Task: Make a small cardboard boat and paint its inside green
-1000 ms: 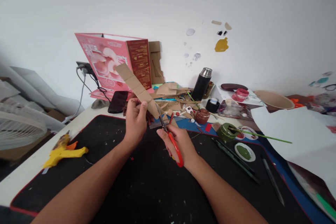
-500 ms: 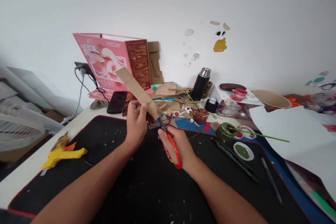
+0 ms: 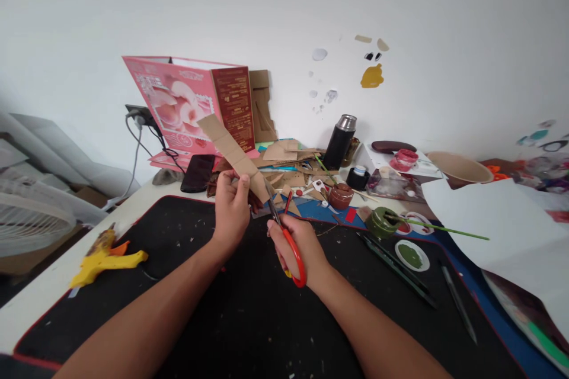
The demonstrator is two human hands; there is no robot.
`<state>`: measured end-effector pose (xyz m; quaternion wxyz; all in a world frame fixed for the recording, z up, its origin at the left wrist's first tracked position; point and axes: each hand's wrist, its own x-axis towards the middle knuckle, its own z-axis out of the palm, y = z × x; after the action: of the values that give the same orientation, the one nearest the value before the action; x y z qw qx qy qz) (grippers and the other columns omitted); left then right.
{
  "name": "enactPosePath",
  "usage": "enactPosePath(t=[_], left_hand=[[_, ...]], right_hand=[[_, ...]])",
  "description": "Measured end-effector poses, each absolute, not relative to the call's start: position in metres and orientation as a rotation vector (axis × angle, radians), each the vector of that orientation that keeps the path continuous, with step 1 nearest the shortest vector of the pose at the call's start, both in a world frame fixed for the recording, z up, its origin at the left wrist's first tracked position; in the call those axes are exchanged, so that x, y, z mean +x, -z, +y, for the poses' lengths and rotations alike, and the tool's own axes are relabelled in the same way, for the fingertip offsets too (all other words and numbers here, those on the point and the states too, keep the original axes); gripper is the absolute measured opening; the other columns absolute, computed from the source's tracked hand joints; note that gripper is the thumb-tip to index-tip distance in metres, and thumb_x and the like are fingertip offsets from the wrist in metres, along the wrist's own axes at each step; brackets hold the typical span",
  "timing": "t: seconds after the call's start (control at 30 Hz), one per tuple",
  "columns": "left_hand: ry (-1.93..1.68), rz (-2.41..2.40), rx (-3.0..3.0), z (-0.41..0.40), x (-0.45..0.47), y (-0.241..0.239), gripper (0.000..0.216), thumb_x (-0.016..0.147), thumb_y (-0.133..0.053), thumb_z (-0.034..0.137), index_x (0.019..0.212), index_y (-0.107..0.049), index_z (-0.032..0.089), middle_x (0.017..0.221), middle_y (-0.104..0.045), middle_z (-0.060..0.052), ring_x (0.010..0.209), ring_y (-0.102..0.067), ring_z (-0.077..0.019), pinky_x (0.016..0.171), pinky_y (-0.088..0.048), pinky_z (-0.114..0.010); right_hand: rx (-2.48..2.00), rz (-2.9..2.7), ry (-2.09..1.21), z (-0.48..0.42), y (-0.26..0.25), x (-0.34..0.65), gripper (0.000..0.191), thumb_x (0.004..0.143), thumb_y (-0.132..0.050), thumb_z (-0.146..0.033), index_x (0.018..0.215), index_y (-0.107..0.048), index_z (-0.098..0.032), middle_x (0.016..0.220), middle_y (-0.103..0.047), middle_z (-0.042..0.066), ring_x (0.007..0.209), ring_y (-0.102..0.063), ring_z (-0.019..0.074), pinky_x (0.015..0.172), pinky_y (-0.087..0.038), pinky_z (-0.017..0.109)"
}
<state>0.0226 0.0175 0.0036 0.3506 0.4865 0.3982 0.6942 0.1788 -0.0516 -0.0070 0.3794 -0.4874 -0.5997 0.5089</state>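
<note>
Scissors (image 3: 294, 250) at a cardboard strip (image 3: 233, 153), centre of the frame
The left hand (image 3: 232, 206) pinches the strip between thumb and fingers, seemingly steadying its lower end for the blades; the right hand (image 3: 309, 249) holds the scissors angled up-left, probably to meet that edge.

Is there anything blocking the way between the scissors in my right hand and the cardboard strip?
Nothing visible: the scissors in your right hand have their blades at the lower end of the cardboard strip, beside your left hand's grip.
</note>
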Motion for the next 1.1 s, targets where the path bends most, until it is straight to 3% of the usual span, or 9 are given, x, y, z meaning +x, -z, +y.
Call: enactPosePath(t=[0.13, 0.27, 0.5, 0.6, 0.73, 0.93, 1.1], left_hand=[[-1.799, 1.030, 1.257, 0.018, 0.022, -0.004, 0.045, 0.100, -0.073, 0.063, 0.105, -0.047, 0.027, 0.060, -0.056, 0.011, 0.036, -0.052, -0.0121, 0.034, -0.040, -0.022], [-1.787, 1.034, 1.269, 0.018, 0.020, -0.007, 0.046, 0.099, -0.073, 0.065, 0.105, -0.047, 0.027, 0.058, -0.057, 0.012, 0.035, -0.052, -0.0132, 0.034, -0.041, -0.023], [-1.787, 1.016, 1.297, 0.013, 0.023, -0.010, 0.046, 0.099, -0.075, 0.064, 0.104, -0.048, 0.027, 0.061, -0.060, 0.010, 0.037, -0.055, -0.0134, 0.033, -0.042, -0.022], [-1.787, 1.002, 1.306, 0.011, 0.025, -0.009, 0.046, 0.099, -0.075, 0.064, 0.105, -0.049, 0.027, 0.062, -0.062, 0.009, 0.038, -0.055, -0.0130, 0.035, -0.045, -0.023], [-1.758, 0.977, 1.308, 0.012, 0.025, -0.008, 0.048, 0.098, -0.075, 0.066, 0.104, -0.047, 0.027, 0.060, -0.061, 0.009, 0.037, -0.055, -0.0134, 0.034, -0.043, -0.023], [-1.755, 0.982, 1.297, 0.015, 0.025, -0.004, 0.047, 0.098, -0.076, 0.064, 0.104, -0.048, 0.026, 0.067, -0.064, 0.007, 0.042, -0.059, -0.0128, 0.035, -0.041, -0.022], [-1.723, 0.992, 1.288, 0.015, 0.026, -0.001, 0.049, 0.098, -0.075, 0.066, 0.105, -0.048, 0.027, 0.063, -0.063, 0.009, 0.038, -0.056, -0.0123, 0.035, -0.044, -0.023]], right_hand=[[-1.193, -1.548, -1.339, -0.049, 0.008, 0.182, 0.044, 0.103, -0.067, -0.064, 0.090, -0.062, -0.023, 0.055, -0.058, -0.007, 0.038, -0.055, 0.0115, 0.039, -0.044, 0.020], [-1.141, -1.580, -1.357, -0.046, 0.007, 0.184, 0.047, 0.101, -0.071, -0.067, 0.090, -0.064, -0.022, 0.060, -0.069, -0.002, 0.052, -0.070, 0.0156, 0.054, -0.056, 0.023], [-1.064, -1.486, -1.498, -0.041, 0.000, 0.185, 0.068, 0.083, -0.079, -0.083, 0.104, -0.067, -0.020, 0.079, -0.076, 0.004, 0.074, -0.082, 0.0234, 0.072, -0.067, 0.034], [-1.084, -1.515, -1.465, -0.041, -0.002, 0.187, 0.065, 0.086, -0.078, -0.082, 0.103, -0.066, -0.020, 0.077, -0.075, 0.003, 0.064, -0.078, 0.0198, 0.061, -0.064, 0.029], [-1.155, -1.574, -1.382, -0.043, -0.002, 0.189, 0.054, 0.098, -0.071, -0.074, 0.100, -0.065, -0.021, 0.069, -0.071, -0.001, 0.045, -0.065, 0.0134, 0.043, -0.050, 0.022], [-1.183, -1.564, -1.331, -0.045, 0.001, 0.189, 0.049, 0.102, -0.067, -0.071, 0.093, -0.063, -0.023, 0.057, -0.061, -0.006, 0.041, -0.059, 0.0126, 0.041, -0.046, 0.020], [-1.199, -1.543, -1.295, -0.046, 0.001, 0.187, 0.056, 0.102, -0.061, -0.078, 0.087, -0.061, -0.024, 0.054, -0.057, -0.005, 0.038, -0.055, 0.0123, 0.038, -0.044, 0.022]])
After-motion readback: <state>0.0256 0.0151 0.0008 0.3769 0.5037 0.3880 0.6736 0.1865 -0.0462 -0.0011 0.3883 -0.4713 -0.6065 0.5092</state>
